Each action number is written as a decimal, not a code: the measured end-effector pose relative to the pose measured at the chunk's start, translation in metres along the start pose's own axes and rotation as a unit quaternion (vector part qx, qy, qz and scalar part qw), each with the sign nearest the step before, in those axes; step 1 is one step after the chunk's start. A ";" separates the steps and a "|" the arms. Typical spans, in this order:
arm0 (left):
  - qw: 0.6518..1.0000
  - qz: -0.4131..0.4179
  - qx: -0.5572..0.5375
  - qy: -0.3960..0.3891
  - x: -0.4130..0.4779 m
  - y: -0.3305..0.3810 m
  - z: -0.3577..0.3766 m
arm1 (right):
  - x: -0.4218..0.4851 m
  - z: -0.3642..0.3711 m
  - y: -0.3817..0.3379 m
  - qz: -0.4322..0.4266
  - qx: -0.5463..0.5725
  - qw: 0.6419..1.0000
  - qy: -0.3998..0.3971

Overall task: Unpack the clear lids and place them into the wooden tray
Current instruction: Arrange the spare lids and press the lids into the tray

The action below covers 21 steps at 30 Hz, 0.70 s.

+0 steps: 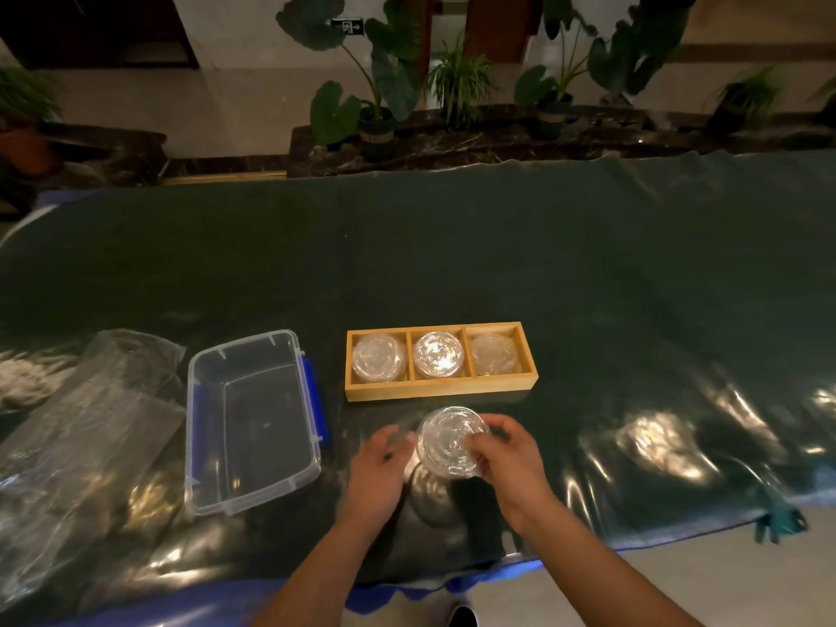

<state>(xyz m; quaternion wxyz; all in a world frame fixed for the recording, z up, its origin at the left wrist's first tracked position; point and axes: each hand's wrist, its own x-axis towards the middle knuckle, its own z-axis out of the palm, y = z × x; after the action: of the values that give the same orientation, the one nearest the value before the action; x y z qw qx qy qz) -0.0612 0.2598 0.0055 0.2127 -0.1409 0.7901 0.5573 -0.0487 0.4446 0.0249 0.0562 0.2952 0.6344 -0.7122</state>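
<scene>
Table (588, 287): dark green cover.
Clear bin (253, 423): toward the front edge, left of the tray.
Wooden tray (441, 387): centre, 3 compartments, each holding lids.
Lid stack (452, 441): between tray and front edge.
Right hand (502, 454): grips the stack.
Left hand (380, 463): beside the stack; hold unclear.

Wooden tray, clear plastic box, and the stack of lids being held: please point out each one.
wooden tray (434, 389): head view, on its near wall.
clear plastic box (264, 423): head view, on its bare floor.
stack of lids (445, 435): head view, on the top lid's middle.
</scene>
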 end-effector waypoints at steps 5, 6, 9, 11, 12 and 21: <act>0.926 0.082 0.367 -0.007 0.035 -0.013 -0.006 | 0.029 -0.027 -0.016 -0.009 -0.002 1.000 0.028; 0.910 0.065 0.409 -0.018 0.041 -0.016 -0.005 | 0.036 -0.031 -0.020 -0.014 -0.001 0.999 0.037; 0.870 0.036 0.490 -0.037 0.051 -0.025 0.002 | 0.061 -0.047 -0.031 -0.023 -0.010 0.997 0.068; 0.868 0.031 0.494 -0.027 0.054 -0.029 0.005 | 0.079 -0.055 -0.039 -0.026 -0.017 0.996 0.080; 0.870 0.029 0.491 -0.020 0.057 -0.029 0.006 | 0.089 -0.059 -0.043 -0.031 -0.020 0.996 0.085; 0.884 0.015 0.468 -0.001 0.060 -0.025 0.007 | 0.165 -0.055 -0.080 -0.049 -0.103 0.986 0.123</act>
<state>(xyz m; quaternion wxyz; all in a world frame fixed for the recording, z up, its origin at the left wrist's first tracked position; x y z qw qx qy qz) -0.1006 0.2590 -0.0468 0.2460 -0.0125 0.9610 0.1259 -0.2006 0.5592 0.0121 -0.0269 0.3423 0.7203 -0.6028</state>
